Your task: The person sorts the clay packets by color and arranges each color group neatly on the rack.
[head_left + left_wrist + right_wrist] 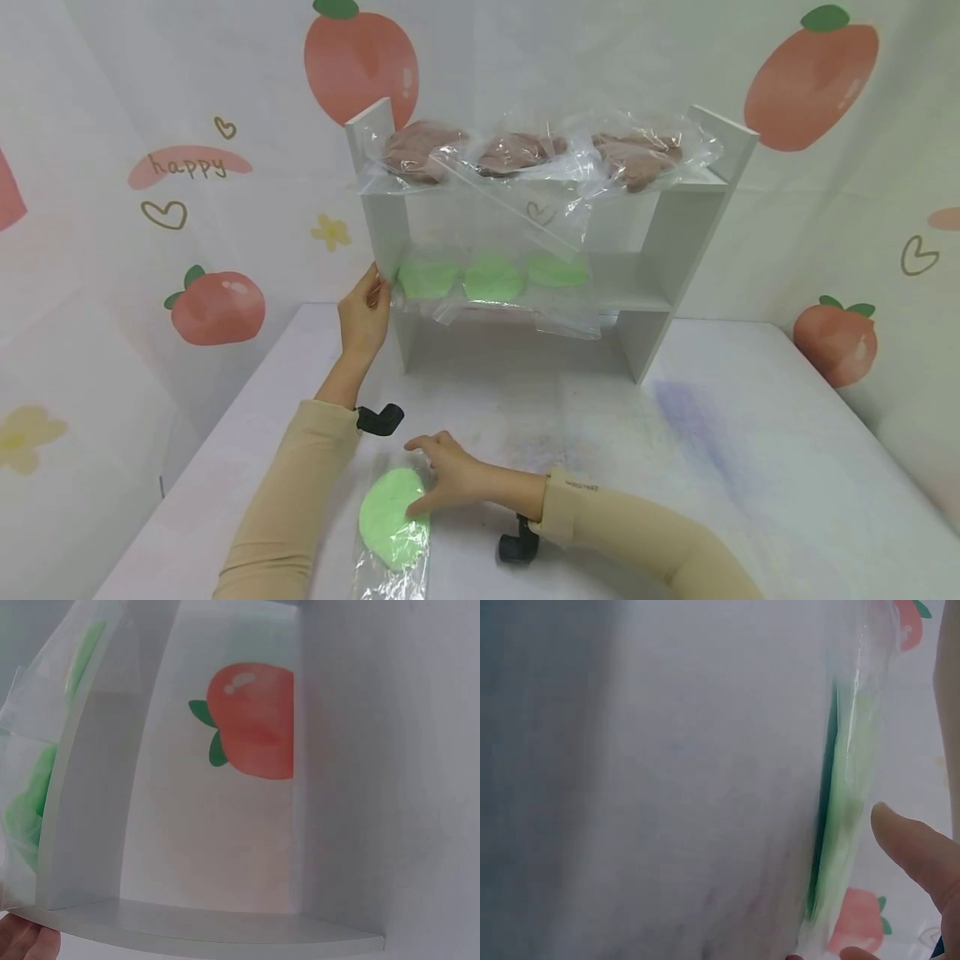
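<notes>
My left hand (365,321) is at the left side panel (386,225) of a white shelf unit, fingertips right at its edge; I cannot tell whether they grip it. The left wrist view shows curled fingers (28,939) outside that panel. On the table, my right hand (453,475) spreads thumb and fingers beside a clear bag holding a flat light-green round piece (393,517). Its thumb overlaps the green piece in the head view. The right wrist view shows the thumb (915,847) apart from the bagged green piece (845,802).
Bagged green pieces (493,279) lie in a row on the middle shelf (630,304), their bags overhanging its front edge. Bagged brown lumps (521,154) sit on the top shelf (693,179), with a loose bag edge hanging down. A fruit-printed curtain (247,75) stands behind the table (720,433).
</notes>
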Demonstrator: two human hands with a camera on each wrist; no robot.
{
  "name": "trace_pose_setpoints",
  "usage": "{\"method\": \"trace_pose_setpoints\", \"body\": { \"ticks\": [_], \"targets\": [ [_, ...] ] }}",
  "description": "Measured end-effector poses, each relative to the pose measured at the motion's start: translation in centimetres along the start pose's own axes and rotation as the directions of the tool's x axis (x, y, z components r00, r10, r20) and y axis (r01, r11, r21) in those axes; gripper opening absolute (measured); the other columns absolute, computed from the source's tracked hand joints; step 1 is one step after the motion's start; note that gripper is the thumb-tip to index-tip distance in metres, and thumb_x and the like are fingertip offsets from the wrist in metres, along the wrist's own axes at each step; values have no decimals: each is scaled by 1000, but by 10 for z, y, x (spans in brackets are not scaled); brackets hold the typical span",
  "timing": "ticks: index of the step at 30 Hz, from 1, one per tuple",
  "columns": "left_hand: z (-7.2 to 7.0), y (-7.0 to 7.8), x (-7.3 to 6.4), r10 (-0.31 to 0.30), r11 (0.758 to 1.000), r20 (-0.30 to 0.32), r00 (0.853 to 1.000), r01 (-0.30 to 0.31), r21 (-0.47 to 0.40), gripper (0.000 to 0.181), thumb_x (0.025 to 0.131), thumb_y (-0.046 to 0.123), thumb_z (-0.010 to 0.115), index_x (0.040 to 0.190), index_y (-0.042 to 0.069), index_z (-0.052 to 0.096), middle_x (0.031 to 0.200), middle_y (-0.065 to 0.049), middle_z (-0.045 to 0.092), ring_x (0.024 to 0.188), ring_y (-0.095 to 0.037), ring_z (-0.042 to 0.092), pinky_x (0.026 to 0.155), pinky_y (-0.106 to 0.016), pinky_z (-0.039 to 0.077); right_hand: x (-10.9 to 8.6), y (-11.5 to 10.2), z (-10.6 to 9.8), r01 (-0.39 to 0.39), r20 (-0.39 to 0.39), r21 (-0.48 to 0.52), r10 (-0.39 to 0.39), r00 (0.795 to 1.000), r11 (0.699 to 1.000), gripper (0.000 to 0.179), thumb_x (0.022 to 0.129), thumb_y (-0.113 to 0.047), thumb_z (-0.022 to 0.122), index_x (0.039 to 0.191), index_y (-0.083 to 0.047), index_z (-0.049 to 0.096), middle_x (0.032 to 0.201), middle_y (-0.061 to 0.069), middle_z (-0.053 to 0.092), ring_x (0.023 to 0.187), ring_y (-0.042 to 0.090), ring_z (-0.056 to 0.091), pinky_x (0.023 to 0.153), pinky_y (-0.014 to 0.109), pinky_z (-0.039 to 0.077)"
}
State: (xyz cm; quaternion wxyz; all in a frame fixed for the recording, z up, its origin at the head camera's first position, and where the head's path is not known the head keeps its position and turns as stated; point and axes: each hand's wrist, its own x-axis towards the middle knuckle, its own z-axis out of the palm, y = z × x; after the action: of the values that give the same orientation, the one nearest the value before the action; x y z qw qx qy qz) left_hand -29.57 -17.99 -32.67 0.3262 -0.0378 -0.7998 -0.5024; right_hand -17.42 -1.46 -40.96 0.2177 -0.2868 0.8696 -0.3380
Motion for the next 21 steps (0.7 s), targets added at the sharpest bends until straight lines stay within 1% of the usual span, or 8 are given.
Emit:
{"method": "trace_pose_setpoints", "body": {
  "ticks": [5,8,15,21],
  "targets": [
    [0,0,0,-4,1000,1,1000,4,-3,39,94,10,52,132,0,50,116,-27,63,107,-36,63,90,-41,56,2,-6,2,-11,-1,-96,11,1000,995,82,66,-31,85,135,-17,43,126,9,43,111,17,47,87,22,47],
    [0,1,0,-10,1000,4,1000,10,1,40,95,11,51,133,0,49,116,-27,62,107,-36,63,90,-41,56,3,-8,2,-22,0,-139,23,1000,990,81,65,-33,85,134,-19,44,125,9,43,112,17,46,88,22,48],
    [0,1,-1,0,1000,1,1000,0,13,39,95,10,52,132,-2,49,116,-27,62,106,-37,63,89,-41,56,6,-8,3,-42,12,-134,44,999,990,75,63,-27,87,129,-16,51,115,5,44,102,12,46,85,16,46],
    [1,0,-1,10,1000,-11,1000,-10,16,39,94,10,52,132,-1,50,115,-27,63,105,-37,64,89,-42,56,10,-9,0,-6,60,-187,17,998,982,70,65,-24,85,126,-10,54,101,1,57,86,4,46,74,10,43]
  ]
}}
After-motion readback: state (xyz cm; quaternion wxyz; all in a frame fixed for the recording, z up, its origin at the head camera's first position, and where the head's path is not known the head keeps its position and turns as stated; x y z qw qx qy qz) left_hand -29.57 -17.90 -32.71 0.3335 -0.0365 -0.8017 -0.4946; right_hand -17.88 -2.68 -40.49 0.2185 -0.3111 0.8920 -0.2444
